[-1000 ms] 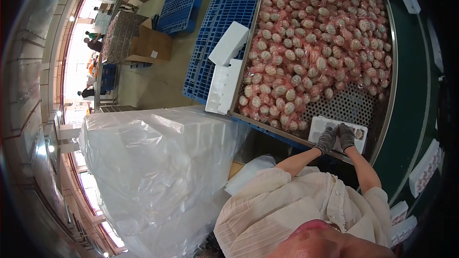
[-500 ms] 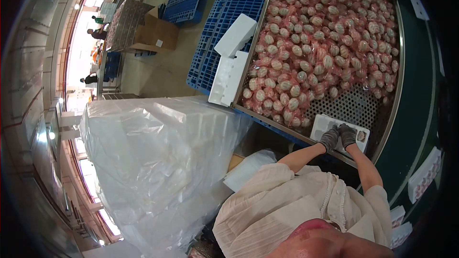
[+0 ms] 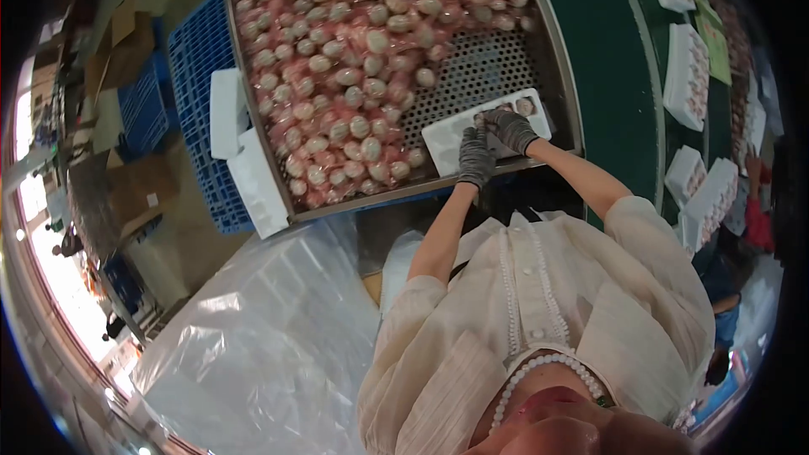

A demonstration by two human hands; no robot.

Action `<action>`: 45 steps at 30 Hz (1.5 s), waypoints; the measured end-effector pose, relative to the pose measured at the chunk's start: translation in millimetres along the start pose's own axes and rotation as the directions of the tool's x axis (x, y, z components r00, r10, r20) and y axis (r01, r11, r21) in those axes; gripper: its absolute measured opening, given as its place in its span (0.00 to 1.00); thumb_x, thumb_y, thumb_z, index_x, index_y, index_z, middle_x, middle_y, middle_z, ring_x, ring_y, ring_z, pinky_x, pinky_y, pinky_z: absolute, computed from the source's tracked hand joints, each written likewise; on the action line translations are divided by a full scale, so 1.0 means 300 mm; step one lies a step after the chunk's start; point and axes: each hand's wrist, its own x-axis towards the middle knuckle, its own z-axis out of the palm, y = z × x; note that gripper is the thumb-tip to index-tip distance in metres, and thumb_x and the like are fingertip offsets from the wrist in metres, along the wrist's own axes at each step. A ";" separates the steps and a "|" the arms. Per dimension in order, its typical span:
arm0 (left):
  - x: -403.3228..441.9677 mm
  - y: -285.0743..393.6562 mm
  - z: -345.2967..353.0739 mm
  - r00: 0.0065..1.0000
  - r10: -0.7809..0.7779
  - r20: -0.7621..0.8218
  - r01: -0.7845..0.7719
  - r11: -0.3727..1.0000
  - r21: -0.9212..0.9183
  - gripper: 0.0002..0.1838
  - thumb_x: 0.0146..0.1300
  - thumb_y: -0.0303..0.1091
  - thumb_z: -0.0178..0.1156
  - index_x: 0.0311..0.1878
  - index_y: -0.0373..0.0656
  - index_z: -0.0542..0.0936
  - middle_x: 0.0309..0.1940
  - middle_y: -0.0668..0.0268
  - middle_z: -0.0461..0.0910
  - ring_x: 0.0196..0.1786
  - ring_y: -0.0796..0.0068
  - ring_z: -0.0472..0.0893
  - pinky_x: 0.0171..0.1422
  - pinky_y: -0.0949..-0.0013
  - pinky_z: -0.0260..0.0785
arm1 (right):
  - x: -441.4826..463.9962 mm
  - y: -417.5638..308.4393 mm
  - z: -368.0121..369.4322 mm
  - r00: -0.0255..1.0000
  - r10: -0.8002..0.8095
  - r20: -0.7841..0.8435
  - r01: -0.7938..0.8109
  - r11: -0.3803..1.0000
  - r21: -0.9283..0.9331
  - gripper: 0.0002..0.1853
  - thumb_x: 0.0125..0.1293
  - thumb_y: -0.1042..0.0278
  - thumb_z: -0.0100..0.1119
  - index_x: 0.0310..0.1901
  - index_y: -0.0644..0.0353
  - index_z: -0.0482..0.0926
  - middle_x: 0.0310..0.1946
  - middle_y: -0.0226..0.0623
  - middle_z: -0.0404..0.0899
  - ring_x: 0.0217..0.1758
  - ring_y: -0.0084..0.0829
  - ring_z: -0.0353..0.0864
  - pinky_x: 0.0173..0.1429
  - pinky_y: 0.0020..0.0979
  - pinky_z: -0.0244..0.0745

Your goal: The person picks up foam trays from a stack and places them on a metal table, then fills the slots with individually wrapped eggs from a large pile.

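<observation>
A white foam tray point(image 3: 445, 136) lies at the near edge of a perforated metal bin point(image 3: 558, 59), with a wrapped egg-like item point(image 3: 526, 107) in its far right corner. Over the tray's middle is my left hand point(image 3: 476, 156), in a grey striped glove, its fingers closed together on something I cannot make out. My right hand point(image 3: 511, 128), gloved alike, meets it from the right, fingers bent and also closed on something too small to name. Many pale oval items in red-and-clear wrapping point(image 3: 354, 50) are heaped across the bin, left of and beyond the tray.
A green conveyor point(image 3: 619, 93) runs to the right, with filled white trays point(image 3: 687, 76) beyond it. White foam pieces point(image 3: 255, 181) and a blue pallet point(image 3: 202, 109) are at left. Plastic-wrapped stacks point(image 3: 261, 337) stand lower left. Another person's arm point(image 3: 726, 303) shows at far right.
The view has swung right, showing more conveyor and filled trays. My hands remain over the tray; the right hand's fingers have moved in against the left's.
</observation>
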 end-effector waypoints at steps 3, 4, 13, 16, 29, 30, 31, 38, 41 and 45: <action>0.039 -0.002 0.011 0.991 0.059 -0.121 -0.046 0.993 0.109 0.41 0.47 0.33 0.54 0.63 0.35 0.45 0.51 0.42 0.61 0.52 0.46 0.62 0.58 0.58 0.54 | 0.012 0.043 -0.022 0.998 0.048 -0.049 -0.039 0.986 0.163 0.09 0.56 0.67 0.48 0.37 0.59 0.73 0.31 0.43 0.74 0.35 0.40 0.73 0.39 0.35 0.67; 0.061 0.009 0.000 0.992 0.057 -0.115 -0.045 0.993 0.107 0.41 0.47 0.33 0.54 0.63 0.35 0.45 0.51 0.42 0.61 0.52 0.46 0.62 0.58 0.58 0.54 | 0.031 0.070 -0.025 0.983 0.065 -0.172 -0.014 0.959 0.285 0.10 0.58 0.67 0.47 0.40 0.59 0.73 0.31 0.42 0.73 0.35 0.38 0.72 0.39 0.34 0.67; -0.014 0.032 -0.018 0.977 -0.086 -0.196 0.045 0.978 -0.205 0.33 0.50 0.33 0.55 0.59 0.37 0.56 0.50 0.44 0.62 0.56 0.43 0.59 0.59 0.57 0.54 | 0.500 -0.059 0.079 0.994 0.098 -0.042 -0.091 0.986 0.142 0.24 0.51 0.54 0.55 0.44 0.64 0.67 0.43 0.48 0.69 0.48 0.43 0.68 0.51 0.37 0.63; -0.042 0.019 -0.087 0.786 -0.164 -0.597 0.214 0.977 0.013 0.29 0.49 0.34 0.56 0.56 0.37 0.61 0.47 0.47 0.66 0.50 0.50 0.67 0.56 0.59 0.58 | 0.588 -0.114 0.156 0.960 0.273 0.066 -0.281 0.943 0.180 0.33 0.47 0.49 0.57 0.49 0.67 0.64 0.46 0.53 0.67 0.52 0.44 0.66 0.54 0.36 0.62; -0.019 -0.300 -0.018 0.825 -0.560 -0.078 0.468 0.754 -0.460 0.35 0.44 0.27 0.54 0.59 0.36 0.55 0.44 0.49 0.71 0.46 0.54 0.72 0.50 0.64 0.64 | 0.484 0.005 0.140 0.936 0.348 -0.046 -0.282 0.822 0.494 0.20 0.51 0.58 0.59 0.42 0.63 0.73 0.38 0.42 0.75 0.41 0.35 0.73 0.47 0.31 0.66; -0.026 -0.305 -0.028 0.828 -0.555 -0.075 0.466 0.757 -0.459 0.35 0.44 0.27 0.54 0.59 0.36 0.55 0.44 0.49 0.71 0.46 0.54 0.72 0.50 0.64 0.64 | 0.457 -0.006 0.103 0.934 0.350 -0.076 -0.269 0.824 0.499 0.19 0.51 0.59 0.58 0.42 0.62 0.73 0.38 0.41 0.75 0.41 0.35 0.73 0.47 0.30 0.66; -0.037 -0.310 -0.038 0.849 -0.511 -0.135 0.384 0.771 -0.507 0.34 0.44 0.26 0.53 0.59 0.35 0.56 0.45 0.49 0.71 0.47 0.54 0.72 0.51 0.65 0.63 | 0.455 0.028 0.108 0.934 0.355 -0.048 -0.254 0.750 0.611 0.18 0.51 0.60 0.60 0.41 0.62 0.74 0.37 0.38 0.76 0.39 0.31 0.73 0.46 0.28 0.67; -0.028 -0.282 -0.077 0.856 -0.517 0.019 0.429 0.688 -0.585 0.34 0.41 0.21 0.53 0.57 0.35 0.57 0.48 0.51 0.68 0.50 0.57 0.70 0.55 0.67 0.61 | 0.316 0.077 -0.020 0.867 0.442 -0.231 -0.149 0.671 0.726 0.22 0.49 0.58 0.62 0.44 0.62 0.73 0.39 0.37 0.76 0.41 0.28 0.73 0.48 0.26 0.67; -0.013 -0.336 -0.021 0.820 -0.572 0.026 0.539 0.754 -0.375 0.35 0.40 0.25 0.54 0.56 0.32 0.56 0.46 0.49 0.69 0.48 0.56 0.71 0.53 0.67 0.62 | 0.234 0.036 -0.084 0.843 0.488 -0.225 -0.077 0.524 0.848 0.17 0.50 0.63 0.62 0.40 0.61 0.74 0.36 0.34 0.76 0.37 0.24 0.72 0.45 0.25 0.68; -0.006 -0.350 -0.013 0.805 -0.592 0.040 0.553 0.725 -0.411 0.32 0.38 0.26 0.56 0.52 0.32 0.60 0.42 0.49 0.72 0.43 0.55 0.73 0.47 0.65 0.65 | 0.149 0.029 -0.097 0.813 0.513 -0.276 0.083 0.368 0.926 0.10 0.51 0.66 0.61 0.33 0.61 0.76 0.29 0.30 0.75 0.33 0.21 0.71 0.41 0.23 0.68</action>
